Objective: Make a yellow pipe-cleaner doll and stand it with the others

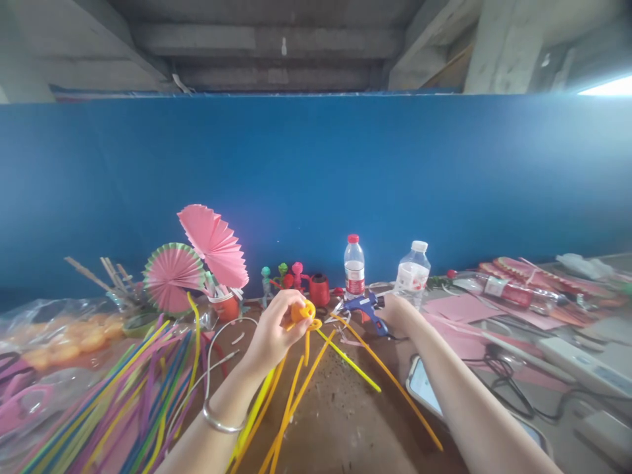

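Observation:
My left hand (282, 329) is closed, thumb and fingers pinching a coiled yellow-orange pipe-cleaner piece (302, 313) above the table. A loop and a short stem of it hang below my fingers. At the right, my right hand (395, 311) is against the rear of a blue glue gun (364, 307), whose nozzle points left; my fingers are mostly hidden, so their grip does not show. Under and beside my left hand lie loose orange pipe cleaners (303, 401). A bright yellow pipe cleaner (353, 365) and a long orange pipe cleaner (395, 388) slant across the brown table (340, 428).
Many coloured pipe cleaners (143, 401) spread at the left, near pink paper fans (214, 240). Two plastic bottles, one red-capped (354, 266) and one white-capped (413, 270), stand at the back. A phone (424, 385) lies under my right forearm, with pink paper (454, 308) and cables (503, 368) beyond.

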{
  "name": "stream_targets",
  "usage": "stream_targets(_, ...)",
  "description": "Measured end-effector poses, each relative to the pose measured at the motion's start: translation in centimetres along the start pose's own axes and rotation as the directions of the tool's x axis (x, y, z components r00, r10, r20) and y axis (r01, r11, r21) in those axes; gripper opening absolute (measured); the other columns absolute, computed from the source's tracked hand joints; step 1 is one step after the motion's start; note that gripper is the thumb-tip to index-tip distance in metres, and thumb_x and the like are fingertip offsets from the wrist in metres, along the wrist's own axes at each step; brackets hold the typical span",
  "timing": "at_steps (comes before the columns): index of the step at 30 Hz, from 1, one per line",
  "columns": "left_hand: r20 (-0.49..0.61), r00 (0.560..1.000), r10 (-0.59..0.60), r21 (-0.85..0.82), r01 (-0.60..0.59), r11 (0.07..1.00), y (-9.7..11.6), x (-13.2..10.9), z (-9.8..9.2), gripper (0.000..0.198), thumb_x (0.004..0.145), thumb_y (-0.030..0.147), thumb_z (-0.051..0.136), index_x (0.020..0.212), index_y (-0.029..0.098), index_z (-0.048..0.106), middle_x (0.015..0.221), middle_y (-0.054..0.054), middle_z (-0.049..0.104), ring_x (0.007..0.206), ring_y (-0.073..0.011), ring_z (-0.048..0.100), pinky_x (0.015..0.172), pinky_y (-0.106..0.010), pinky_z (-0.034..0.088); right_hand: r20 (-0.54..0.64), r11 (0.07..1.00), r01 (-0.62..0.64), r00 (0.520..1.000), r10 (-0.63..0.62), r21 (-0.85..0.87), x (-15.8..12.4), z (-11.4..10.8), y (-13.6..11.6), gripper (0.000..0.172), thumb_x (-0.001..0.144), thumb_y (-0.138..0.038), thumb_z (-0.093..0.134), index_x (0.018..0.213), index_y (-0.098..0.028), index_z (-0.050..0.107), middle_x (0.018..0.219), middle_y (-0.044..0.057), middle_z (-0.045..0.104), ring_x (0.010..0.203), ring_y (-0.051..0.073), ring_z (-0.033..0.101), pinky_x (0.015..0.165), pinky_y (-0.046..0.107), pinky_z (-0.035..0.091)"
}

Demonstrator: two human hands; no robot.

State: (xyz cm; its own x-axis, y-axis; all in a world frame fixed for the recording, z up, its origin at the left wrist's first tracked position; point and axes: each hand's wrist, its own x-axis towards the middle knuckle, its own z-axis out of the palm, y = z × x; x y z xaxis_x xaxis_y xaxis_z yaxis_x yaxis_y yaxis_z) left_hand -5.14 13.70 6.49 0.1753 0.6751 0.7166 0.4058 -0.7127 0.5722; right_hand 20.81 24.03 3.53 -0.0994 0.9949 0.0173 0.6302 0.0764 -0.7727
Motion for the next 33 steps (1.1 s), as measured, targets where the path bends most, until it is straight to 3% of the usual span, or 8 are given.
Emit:
stream_targets(3,-0.078,0.996,0.034,-0.014,-0.035,0.999,-0.3,-0.2,0.4,0.018,0.073,0.014,0.057,0.088,0.020,0.049,0.098,-0.007,0.048,0.089,-0.0173,0.052,0.073,-0.030,0.046,0.025,0.987,0.130,0.991,-0.129,-0.094,-2.0,-0.4,-3.1,0.021,0.067,-0.028,0.057,0.049,-0.017,0.055,0.051,0.002,0.056,0.054,0.013,0.050,0.049,0.023,0.032)
stream_targets(7,-0.200,0.978,0.049,0.001,-0.050,0.999,-0.6,-0.4,0.9,0.022,0.071,0.013,0.059,0.089,0.021,0.049,0.098,-0.007,0.048,0.089,-0.0183,0.053,0.073,-0.032,0.047,0.338,0.915,0.340,0.853,-0.398,0.218,-6.1,2.2,-7.5,0.027,0.071,-0.043,0.057,0.071,-0.017,0.065,0.064,0.002,0.063,0.058,0.014,0.054,0.053,0.024,0.038)
stream_targets(14,-0.322,0.947,0.000,-0.046,-0.016,0.999,0.7,-0.4,1.4,0.018,0.073,0.013,0.057,0.087,0.020,0.048,0.098,-0.006,0.048,0.088,-0.0169,0.055,0.072,-0.032,0.048,0.191,0.721,0.344,0.814,-0.548,0.602,-7.5,6.6,-9.7,0.020,0.076,-0.033,0.053,0.080,-0.015,0.060,0.073,0.002,0.063,0.067,0.014,0.056,0.061,0.024,0.042)
stream_targets(19,-0.386,0.920,-0.065,-0.141,0.011,0.990,0.9,0.1,1.4,0.018,0.072,0.015,0.059,0.085,0.019,0.047,0.095,-0.004,0.050,0.084,-0.0141,0.057,0.069,-0.028,0.049,0.007,0.782,0.524,0.829,-0.559,0.336,-7.8,4.9,-9.8,0.012,0.077,-0.026,0.050,0.084,-0.017,0.056,0.069,0.000,0.060,0.062,0.011,0.054,0.056,0.022,0.039)
stream_targets(22,-0.405,0.910,-0.092,-0.160,0.029,0.987,0.7,0.2,1.5,0.018,0.072,0.016,0.059,0.085,0.019,0.047,0.095,-0.004,0.050,0.084,-0.0134,0.056,0.070,-0.027,0.048,-0.107,0.775,0.620,0.785,-0.610,0.121,-8.7,4.4,-10.2,0.024,0.073,-0.023,0.054,0.097,-0.020,0.051,0.069,-0.002,0.059,0.060,0.011,0.054,0.054,0.021,0.039)
stream_targets(25,-0.406,0.908,-0.102,-0.175,0.032,0.984,0.6,0.2,1.5,0.018,0.073,0.018,0.059,0.085,0.019,0.047,0.095,-0.004,0.050,0.085,-0.0133,0.055,0.072,-0.027,0.048,-0.194,0.693,0.697,0.666,-0.721,-0.185,-9.3,4.5,-10.2,0.023,0.075,-0.020,0.052,0.098,-0.020,0.052,0.065,-0.001,0.059,0.057,0.011,0.052,0.053,0.021,0.036)
stream_targets(29,-0.394,0.908,-0.138,-0.247,0.040,0.968,1.3,0.2,1.4,0.017,0.073,0.018,0.059,0.085,0.019,0.047,0.093,-0.003,0.050,0.084,-0.0127,0.056,0.073,-0.027,0.048,-0.176,0.461,0.745,0.434,-0.884,-0.482,-9.0,4.7,-9.5,0.029,0.083,-0.014,0.040,0.109,-0.020,0.051,0.063,0.000,0.060,0.055,0.011,0.050,0.055,0.024,0.035)
stream_targets(33,-0.347,0.921,-0.179,-0.326,0.060,0.943,2.0,0.3,1.3,0.016,0.073,0.016,0.060,0.082,0.018,0.048,0.093,-0.002,0.051,0.081,-0.0113,0.055,0.072,-0.025,0.046,-0.156,0.377,0.757,0.350,-0.924,-0.534,-8.8,4.5,-9.2,0.028,0.084,-0.015,0.041,0.110,-0.019,0.052,0.062,0.000,0.060,0.057,0.012,0.050,0.058,0.025,0.037)
